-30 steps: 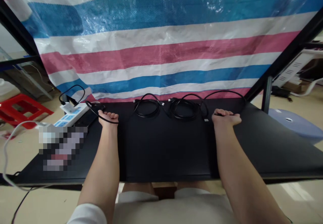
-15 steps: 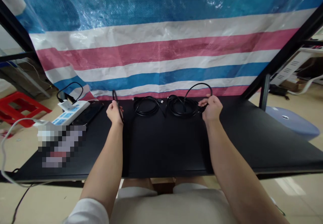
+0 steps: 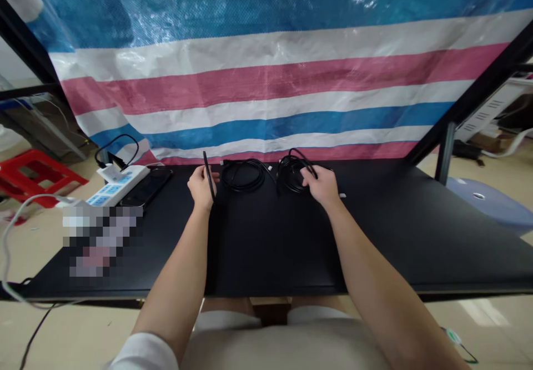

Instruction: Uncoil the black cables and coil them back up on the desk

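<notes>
My left hand (image 3: pixel 200 189) is closed around a coiled black cable (image 3: pixel 209 173), held upright above the table and seen nearly edge-on. Another black cable coil (image 3: pixel 261 176) lies flat between my hands, a light connector beside it. To its right is a third coil, a black cable (image 3: pixel 285 184) with loose loops. My right hand (image 3: pixel 323 185) pinches loops of this cable, partly lifted at its right side. A small light connector (image 3: pixel 342 195) shows just right of that hand. The right fingertips are partly hidden.
The black table (image 3: pixel 270 242) carries a white power strip (image 3: pixel 116 184) with plugs and a dark phone (image 3: pixel 146 188) at left, near a pixelated patch. A striped plastic sheet (image 3: pixel 266 92) hangs behind. A red stool (image 3: pixel 37 173) and purple-grey stool (image 3: pixel 491 200) stand beyond the sides.
My right hand has moved left, bringing the raised cable loop down onto the right coil. My left hand has shifted slightly right with its coiled cable.
</notes>
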The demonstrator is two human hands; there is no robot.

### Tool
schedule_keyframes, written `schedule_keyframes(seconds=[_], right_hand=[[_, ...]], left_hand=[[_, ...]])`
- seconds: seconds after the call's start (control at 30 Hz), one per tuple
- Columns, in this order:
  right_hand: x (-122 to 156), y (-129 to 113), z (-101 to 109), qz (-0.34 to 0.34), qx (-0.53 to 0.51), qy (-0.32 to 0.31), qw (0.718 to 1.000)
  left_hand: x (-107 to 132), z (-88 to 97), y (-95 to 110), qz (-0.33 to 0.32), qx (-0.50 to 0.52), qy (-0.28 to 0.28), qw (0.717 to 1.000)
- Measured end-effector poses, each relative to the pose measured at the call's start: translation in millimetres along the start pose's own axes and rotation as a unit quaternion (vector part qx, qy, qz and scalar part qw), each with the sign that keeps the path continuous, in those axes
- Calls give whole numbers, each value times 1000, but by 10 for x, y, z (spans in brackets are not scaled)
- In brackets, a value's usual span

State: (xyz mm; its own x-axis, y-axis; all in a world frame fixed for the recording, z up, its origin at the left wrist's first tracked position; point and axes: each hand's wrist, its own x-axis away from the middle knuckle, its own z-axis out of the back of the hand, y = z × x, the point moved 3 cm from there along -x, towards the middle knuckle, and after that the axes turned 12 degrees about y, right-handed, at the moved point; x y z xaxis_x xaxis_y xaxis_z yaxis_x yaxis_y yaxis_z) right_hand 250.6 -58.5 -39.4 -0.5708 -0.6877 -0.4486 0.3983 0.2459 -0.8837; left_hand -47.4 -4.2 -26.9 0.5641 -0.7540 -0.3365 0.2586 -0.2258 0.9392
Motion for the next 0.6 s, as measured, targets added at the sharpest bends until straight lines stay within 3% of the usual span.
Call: schedule_keyframes(seconds=[0.13, 0.2, 0.27, 0.37, 0.53, 0.6], right_hand=[[-71, 85, 78, -71, -163, 143, 974], [-61, 83, 95, -63, -165, 191, 966], [-14, 45, 90, -35, -98, 221, 970], [92, -37, 27, 7, 2, 216, 976], [237, -173, -117, 114, 83, 175, 974], [246, -193, -139, 118, 105, 174, 972]], left_hand=[[82, -45, 67, 31, 28, 2, 999], [129, -76, 92, 41, 38, 3, 998], [184, -113, 111, 43, 51, -1, 998], [271, -171, 127, 36, 61, -10, 997], [364, -215, 142, 16, 45, -21, 999], [381, -217, 146, 19, 49, -29, 998]])
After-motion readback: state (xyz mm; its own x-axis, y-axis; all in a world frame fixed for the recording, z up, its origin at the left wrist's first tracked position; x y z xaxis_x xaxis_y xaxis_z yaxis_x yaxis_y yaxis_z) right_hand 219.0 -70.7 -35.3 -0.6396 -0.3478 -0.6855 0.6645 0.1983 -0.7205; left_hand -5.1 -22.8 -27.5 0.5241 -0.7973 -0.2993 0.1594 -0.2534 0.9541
